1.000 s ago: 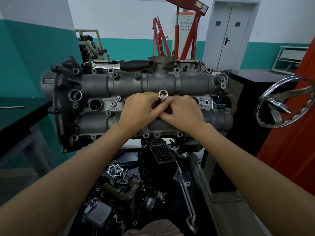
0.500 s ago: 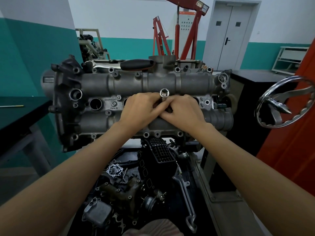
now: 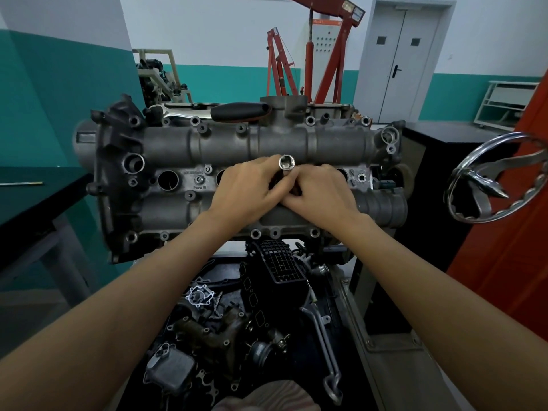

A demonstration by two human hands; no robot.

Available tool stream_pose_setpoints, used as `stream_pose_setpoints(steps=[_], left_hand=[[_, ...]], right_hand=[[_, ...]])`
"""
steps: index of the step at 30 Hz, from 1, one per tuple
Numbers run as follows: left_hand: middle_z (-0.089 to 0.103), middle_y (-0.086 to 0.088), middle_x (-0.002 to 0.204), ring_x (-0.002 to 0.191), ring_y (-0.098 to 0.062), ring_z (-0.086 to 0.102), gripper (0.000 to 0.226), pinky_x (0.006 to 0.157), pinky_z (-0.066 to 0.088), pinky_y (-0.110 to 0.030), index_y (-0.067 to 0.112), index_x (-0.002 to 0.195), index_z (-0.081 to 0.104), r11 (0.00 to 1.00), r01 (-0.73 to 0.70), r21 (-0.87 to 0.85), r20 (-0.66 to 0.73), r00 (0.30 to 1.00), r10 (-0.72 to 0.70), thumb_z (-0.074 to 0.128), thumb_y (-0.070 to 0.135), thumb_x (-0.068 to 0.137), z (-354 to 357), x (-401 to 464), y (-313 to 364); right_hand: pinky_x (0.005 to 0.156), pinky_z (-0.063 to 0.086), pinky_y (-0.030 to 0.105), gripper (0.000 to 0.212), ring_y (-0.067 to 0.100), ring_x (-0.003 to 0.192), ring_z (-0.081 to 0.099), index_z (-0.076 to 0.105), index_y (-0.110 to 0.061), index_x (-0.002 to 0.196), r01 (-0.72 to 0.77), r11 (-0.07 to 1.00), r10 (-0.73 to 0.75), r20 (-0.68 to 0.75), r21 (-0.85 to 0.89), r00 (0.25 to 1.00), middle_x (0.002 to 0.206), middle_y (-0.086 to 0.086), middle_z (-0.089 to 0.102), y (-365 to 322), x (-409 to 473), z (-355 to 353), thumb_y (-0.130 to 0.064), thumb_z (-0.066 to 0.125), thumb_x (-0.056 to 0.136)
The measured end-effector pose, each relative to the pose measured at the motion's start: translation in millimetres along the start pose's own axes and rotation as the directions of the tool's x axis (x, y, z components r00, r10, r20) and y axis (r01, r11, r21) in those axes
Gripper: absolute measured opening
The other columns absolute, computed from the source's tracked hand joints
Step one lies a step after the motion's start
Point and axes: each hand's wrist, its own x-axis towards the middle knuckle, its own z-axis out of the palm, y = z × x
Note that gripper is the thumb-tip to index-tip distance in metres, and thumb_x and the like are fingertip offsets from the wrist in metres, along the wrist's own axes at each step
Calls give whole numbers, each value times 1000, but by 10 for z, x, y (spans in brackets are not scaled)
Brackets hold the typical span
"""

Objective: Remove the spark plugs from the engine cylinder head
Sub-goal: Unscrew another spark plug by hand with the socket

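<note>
At the far left of the cylinder head (image 3: 166, 149), 1 plug well (image 3: 167, 180) stands open and dark; whether a plug sits inside cannot be told. The head itself is a heavy, rigid casting mounted on a stand, so it should not shift under hand force.

Near the middle, the left hand (image 3: 247, 188) curls its fingers round the shaft of a chrome socket (image 3: 287, 163), whose open hex end faces the camera. The socket stands in a well between the 2 cam housings, and its lower end is hidden behind the fingers. It looks like smooth, stiff steel, light enough for fingertips but slippery if oily, so the best hold is low on the shaft, where both hands already pinch it.

The spark plug is not visible; it is probably down in the well under the socket. Its ceramic insulator is likely brittle, so the socket should stay straight in the bore.

Just right, the right hand (image 3: 321, 194) touches the left, fingertips pinching the same shaft from the other side. Both forearms reach in from the near edge, wrists low over the near cam housing.

Farther right, a chrome handwheel (image 3: 474, 200) sits well apart.
</note>
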Motion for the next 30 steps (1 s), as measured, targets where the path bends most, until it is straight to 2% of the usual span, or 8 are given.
stream_pose_setpoints(steps=[2,5,8,11,15,21,26,30], left_hand=[[44,11,58,52,-17,48,41,49,24,-26,14,66,56,999,38,15,17,999,-38,46,46,89,10,14,-28],[46,6,53,51,-18,47,47,50,27,-27,13,61,50,999,45,1,19,999,-45,46,51,87,12,13,-30],[54,1,59,55,-20,51,56,49,37,-31,7,73,58,1000,17,21,21,1000,-17,36,57,85,2,9,-6],[54,1,62,56,-20,50,49,50,39,-32,7,77,53,999,33,-31,2,999,-33,35,52,83,-16,4,7],[45,10,58,52,-15,45,36,50,29,-26,15,74,53,999,13,-53,-8,1000,-13,40,45,87,-4,-3,9],[53,-8,48,48,-25,51,58,49,37,-34,2,63,62,999,41,-26,26,999,-40,45,52,86,-2,17,-37],[54,-1,56,53,-21,51,59,50,38,-33,4,75,58,999,34,3,17,999,-34,36,59,83,-19,14,3],[46,11,65,55,-18,48,40,50,31,-27,8,81,53,999,3,-38,-15,1000,-3,37,44,85,-24,1,22]], right_hand=[[69,33,31,31,27,73,58,66,-11,83,14,999,-14,-11,-31,1000,76,8,67,-5,-2,2,-38,51,87],[64,27,30,26,32,70,57,66,-6,83,44,995,-47,-27,-88,999,78,13,67,0,-23,-1,-27,52,89],[64,25,28,23,32,72,56,64,-5,87,50,996,-53,-30,-80,998,84,12,67,2,-25,-7,-24,50,90],[70,31,28,31,24,80,57,60,-10,96,48,997,-49,-9,-59,999,94,4,65,14,-8,11,-34,43,91],[65,28,27,30,24,76,59,53,-9,98,16,1000,-16,-35,-2,999,88,2,65,18,-4,12,-38,46,90],[66,26,28,27,30,77,59,68,-9,88,12,1000,-13,-28,-16,1000,84,9,68,2,-4,-11,-31,52,89],[64,22,26,22,31,78,57,63,-6,91,25,1000,-25,-44,-2,999,90,10,67,-8,-15,-18,-25,52,89],[62,21,27,28,29,76,58,53,-8,99,17,1000,-17,-44,10,999,90,5,65,12,-4,2,-33,46,89]])
